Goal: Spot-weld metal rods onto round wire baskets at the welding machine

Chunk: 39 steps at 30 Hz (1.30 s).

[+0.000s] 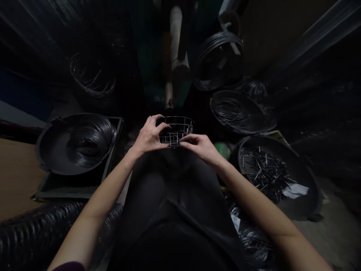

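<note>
Between my hands, just above my lap, is a small round wire basket (180,121) of thin metal rods. My left hand (150,134) grips its left side, with the thumb at the lower front and the fingers curled over the rim. On the right, my right hand (201,146) pinches the basket's lower front edge between thumb and fingers. Behind the basket stands a machine with a pale vertical cylinder (176,34). Whether the basket touches the machine is too dark to tell.
At left, a black tub (53,146) holds wire rings (90,139) on a dark green frame (64,192). To the right, another black tub (306,209) contains short metal rods (265,169). Behind it sits a basin of wire rings (229,109); stacked ring-shaped wire pieces (36,229) lie lower left.
</note>
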Each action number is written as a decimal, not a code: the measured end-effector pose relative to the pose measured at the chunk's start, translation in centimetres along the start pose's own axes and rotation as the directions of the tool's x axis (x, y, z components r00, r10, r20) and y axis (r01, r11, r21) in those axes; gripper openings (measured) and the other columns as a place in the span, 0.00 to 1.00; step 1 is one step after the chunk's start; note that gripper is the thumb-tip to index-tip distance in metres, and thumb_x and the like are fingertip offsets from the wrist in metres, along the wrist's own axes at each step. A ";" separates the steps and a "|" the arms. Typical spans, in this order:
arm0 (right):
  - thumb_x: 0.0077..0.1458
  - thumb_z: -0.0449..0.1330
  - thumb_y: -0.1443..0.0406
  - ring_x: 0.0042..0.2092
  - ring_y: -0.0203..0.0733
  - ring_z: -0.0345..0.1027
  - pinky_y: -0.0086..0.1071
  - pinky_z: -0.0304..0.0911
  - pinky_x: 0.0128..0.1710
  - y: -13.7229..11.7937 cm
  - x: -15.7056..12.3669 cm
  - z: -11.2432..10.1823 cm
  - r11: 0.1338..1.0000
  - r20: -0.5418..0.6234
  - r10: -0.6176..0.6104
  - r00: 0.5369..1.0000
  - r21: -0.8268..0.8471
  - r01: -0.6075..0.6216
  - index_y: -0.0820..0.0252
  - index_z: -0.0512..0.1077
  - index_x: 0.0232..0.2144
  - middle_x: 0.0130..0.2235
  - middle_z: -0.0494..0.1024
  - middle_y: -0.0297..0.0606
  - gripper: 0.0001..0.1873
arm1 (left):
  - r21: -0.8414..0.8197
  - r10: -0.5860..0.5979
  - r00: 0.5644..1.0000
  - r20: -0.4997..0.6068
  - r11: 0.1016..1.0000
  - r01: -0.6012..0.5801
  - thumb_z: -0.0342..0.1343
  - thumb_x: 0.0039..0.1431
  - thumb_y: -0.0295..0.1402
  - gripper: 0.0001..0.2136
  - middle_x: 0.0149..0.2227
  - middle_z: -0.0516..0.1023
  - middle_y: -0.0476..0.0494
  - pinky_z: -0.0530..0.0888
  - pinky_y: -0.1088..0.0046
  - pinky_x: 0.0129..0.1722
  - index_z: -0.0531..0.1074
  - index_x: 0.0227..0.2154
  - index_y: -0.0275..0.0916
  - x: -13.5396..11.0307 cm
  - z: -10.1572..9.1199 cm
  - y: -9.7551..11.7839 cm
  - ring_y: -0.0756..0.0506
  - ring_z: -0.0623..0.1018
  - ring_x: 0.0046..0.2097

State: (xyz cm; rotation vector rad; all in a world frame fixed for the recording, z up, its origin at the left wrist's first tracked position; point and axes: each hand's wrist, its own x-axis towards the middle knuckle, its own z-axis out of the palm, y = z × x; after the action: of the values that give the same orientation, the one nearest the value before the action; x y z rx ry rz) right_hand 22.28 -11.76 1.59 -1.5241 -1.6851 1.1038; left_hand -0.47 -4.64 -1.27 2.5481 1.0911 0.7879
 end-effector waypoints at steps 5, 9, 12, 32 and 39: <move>0.59 0.60 0.58 0.44 0.44 0.77 0.32 0.68 0.39 -0.1 1.6 2.0 0.754 0.037 -0.299 0.954 -0.603 0.260 0.58 0.76 0.52 0.49 0.80 0.41 0.20 | -0.019 -0.027 1.000 -0.008 0.999 0.027 0.71 0.41 0.38 0.29 0.57 0.65 0.34 0.69 0.51 0.58 0.71 0.48 0.40 -0.3 -0.5 0.1 0.33 0.68 0.58; 0.64 0.53 0.62 0.36 0.39 0.78 0.30 0.63 0.29 0.2 1.5 2.0 0.495 0.167 -0.367 0.915 -0.798 0.344 0.49 0.72 0.56 0.52 0.78 0.34 0.20 | -0.073 -0.089 0.996 -0.022 0.993 0.087 0.72 0.40 0.37 0.30 0.57 0.65 0.36 0.70 0.53 0.58 0.71 0.48 0.40 -0.3 -0.8 -0.5 0.34 0.69 0.58; 0.65 0.51 0.61 0.34 0.37 0.77 0.29 0.61 0.28 -0.1 2.5 1.3 0.428 0.182 -0.402 0.897 -0.829 0.360 0.46 0.74 0.54 0.50 0.80 0.31 0.19 | -0.106 -0.098 0.994 -0.038 0.990 0.094 0.72 0.39 0.36 0.30 0.56 0.65 0.36 0.70 0.54 0.58 0.71 0.48 0.40 0.5 -0.9 -0.8 0.35 0.69 0.59; 0.64 0.53 0.58 0.34 0.38 0.76 0.29 0.55 0.27 -1.8 6.4 -0.8 0.467 0.086 -0.384 0.919 -0.841 0.274 0.46 0.77 0.50 0.45 0.82 0.31 0.17 | -0.173 -0.114 0.993 -0.038 0.979 0.106 0.72 0.38 0.40 0.30 0.52 0.68 0.38 0.70 0.55 0.58 0.71 0.47 0.40 5.2 -1.2 -2.9 0.36 0.70 0.56; 0.65 0.55 0.60 0.36 0.36 0.73 0.29 0.53 0.27 -1.4 5.2 -0.6 0.591 -0.137 -0.395 0.908 -0.795 0.137 0.51 0.79 0.44 0.46 0.81 0.35 0.13 | -0.193 -0.147 0.989 -0.007 0.971 0.143 0.73 0.35 0.43 0.32 0.50 0.70 0.40 0.72 0.57 0.56 0.72 0.45 0.39 6.0 -1.5 -3.4 0.38 0.73 0.53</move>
State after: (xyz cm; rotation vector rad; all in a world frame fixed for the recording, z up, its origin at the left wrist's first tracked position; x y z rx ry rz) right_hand 21.33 -6.53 2.67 -1.6994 -2.1959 -0.1068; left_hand 0.13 2.10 0.83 2.2772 1.1340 0.8401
